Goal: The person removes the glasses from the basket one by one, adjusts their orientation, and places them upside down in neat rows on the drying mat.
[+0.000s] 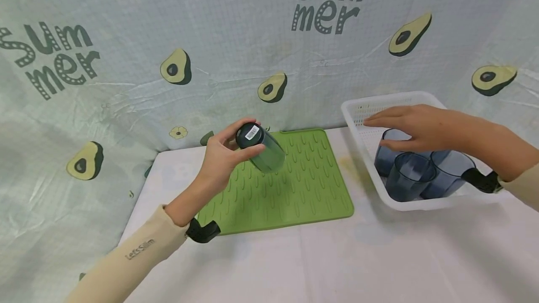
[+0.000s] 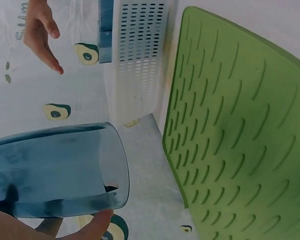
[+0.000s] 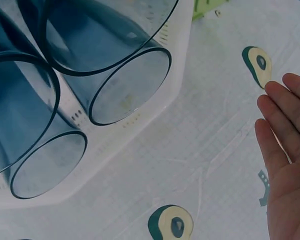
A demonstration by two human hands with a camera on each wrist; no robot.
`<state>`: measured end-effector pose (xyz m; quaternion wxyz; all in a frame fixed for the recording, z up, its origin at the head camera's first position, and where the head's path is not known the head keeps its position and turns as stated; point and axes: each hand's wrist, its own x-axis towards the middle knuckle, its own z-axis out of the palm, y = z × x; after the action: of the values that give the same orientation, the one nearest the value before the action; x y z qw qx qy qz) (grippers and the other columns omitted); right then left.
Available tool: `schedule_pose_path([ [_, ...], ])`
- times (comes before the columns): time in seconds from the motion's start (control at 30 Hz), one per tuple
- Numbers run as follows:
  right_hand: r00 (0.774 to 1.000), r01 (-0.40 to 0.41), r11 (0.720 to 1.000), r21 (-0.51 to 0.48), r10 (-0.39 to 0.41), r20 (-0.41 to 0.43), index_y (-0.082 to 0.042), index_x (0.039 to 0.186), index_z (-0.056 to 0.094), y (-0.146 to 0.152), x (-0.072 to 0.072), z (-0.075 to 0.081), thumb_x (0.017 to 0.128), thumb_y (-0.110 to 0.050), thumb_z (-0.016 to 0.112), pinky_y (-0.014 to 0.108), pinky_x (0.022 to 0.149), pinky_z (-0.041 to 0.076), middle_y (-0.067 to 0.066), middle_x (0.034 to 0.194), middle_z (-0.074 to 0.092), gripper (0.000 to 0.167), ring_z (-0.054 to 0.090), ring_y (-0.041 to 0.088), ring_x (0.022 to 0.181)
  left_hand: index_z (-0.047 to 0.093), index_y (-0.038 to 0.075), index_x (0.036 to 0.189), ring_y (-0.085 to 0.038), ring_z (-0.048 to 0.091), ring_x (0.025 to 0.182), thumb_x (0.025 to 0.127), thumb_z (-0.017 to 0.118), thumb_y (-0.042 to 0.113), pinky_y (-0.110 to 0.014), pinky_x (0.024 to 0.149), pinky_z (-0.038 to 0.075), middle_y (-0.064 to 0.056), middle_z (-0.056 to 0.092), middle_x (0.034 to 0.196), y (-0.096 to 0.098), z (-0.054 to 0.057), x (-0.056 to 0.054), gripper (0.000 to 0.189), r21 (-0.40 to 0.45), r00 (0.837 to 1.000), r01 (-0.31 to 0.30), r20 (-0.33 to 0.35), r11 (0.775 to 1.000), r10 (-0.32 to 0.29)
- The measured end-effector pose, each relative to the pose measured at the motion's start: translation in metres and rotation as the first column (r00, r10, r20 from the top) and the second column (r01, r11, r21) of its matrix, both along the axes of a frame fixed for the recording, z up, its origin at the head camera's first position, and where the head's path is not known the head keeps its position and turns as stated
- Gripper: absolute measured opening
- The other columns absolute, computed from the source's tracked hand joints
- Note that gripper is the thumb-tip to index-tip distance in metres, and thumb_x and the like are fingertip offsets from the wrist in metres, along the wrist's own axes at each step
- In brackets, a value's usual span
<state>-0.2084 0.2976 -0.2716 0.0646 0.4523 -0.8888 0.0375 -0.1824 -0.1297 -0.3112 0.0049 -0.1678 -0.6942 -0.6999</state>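
My left hand [image 1: 219, 155] grips a blue-tinted drinking glass [image 1: 272, 154] near its base, fingers and thumb around its sides. The glass is tilted, its base with a white barcode label [image 1: 252, 132] facing up toward my head. It hangs over the green ridged drying mat [image 1: 311, 186]. In the left wrist view the clear glass wall [image 2: 60, 160] fills the lower left. My right hand [image 1: 414, 127] is over the white basket [image 1: 435, 205], fingers extended and holding nothing. Several similar glasses [image 1: 406, 183] stand in the basket below it, rims up.
The mat lies on a white-covered table [image 1: 269, 265], left of the basket. Behind the table hangs a pale cloth [image 1: 236, 27] printed with avocados and lettering. The basket has perforated walls, and its back rim stands close to the cloth.
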Motion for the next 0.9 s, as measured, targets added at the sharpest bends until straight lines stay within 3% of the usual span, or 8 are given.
schedule_pose_path([
  [0.23,0.999,0.036,0.999,0.005,-0.036,-0.004,-0.011,0.138,0.063,0.004,0.003,-0.001,0.090,-0.019,0.078,0.051,0.090,0.056,0.007,0.134,0.066,0.050,0.066,0.030,0.117,0.063,0.020,0.139,-0.022,0.060,0.126,0.085,0.082,0.003,-0.030,0.093,0.057,-0.003,0.063,0.138,-0.018,0.003,0.002,0.059,-0.091,0.999,-0.028,0.020,0.995,0.030],
  [0.5,0.995,0.084,0.996,0.040,-0.086,0.050,-0.011,0.140,0.062,0.005,0.005,0.002,0.094,-0.020,0.074,0.052,0.089,0.056,0.010,0.134,0.066,0.048,0.069,0.031,0.110,0.063,0.022,0.139,-0.020,0.061,0.125,0.085,0.084,0.007,-0.028,0.092,0.057,-0.001,0.064,0.137,-0.037,0.007,0.006,0.060,-0.155,0.997,-0.063,0.026,0.986,0.068],
  [0.83,0.995,0.095,0.994,0.049,-0.096,0.032,-0.010,0.140,0.062,0.012,0.006,0.003,0.093,-0.018,0.074,0.046,0.083,0.057,0.007,0.134,0.067,0.049,0.071,0.019,0.095,0.065,0.021,0.138,-0.016,0.062,0.121,0.084,0.085,0.009,-0.023,0.090,0.056,0.001,0.065,0.133,-0.059,0.009,0.007,0.058,-0.194,0.992,-0.113,0.024,0.974,0.120],
  [0.9,0.995,0.090,0.995,0.050,-0.091,0.028,-0.010,0.140,0.062,0.013,0.006,0.002,0.093,-0.017,0.075,0.044,0.080,0.057,0.007,0.133,0.068,0.049,0.069,0.012,0.086,0.065,0.020,0.137,-0.015,0.063,0.121,0.084,0.085,0.008,-0.023,0.090,0.056,0.001,0.066,0.133,-0.061,0.010,0.007,0.058,-0.195,0.992,-0.112,0.028,0.974,0.120],
])
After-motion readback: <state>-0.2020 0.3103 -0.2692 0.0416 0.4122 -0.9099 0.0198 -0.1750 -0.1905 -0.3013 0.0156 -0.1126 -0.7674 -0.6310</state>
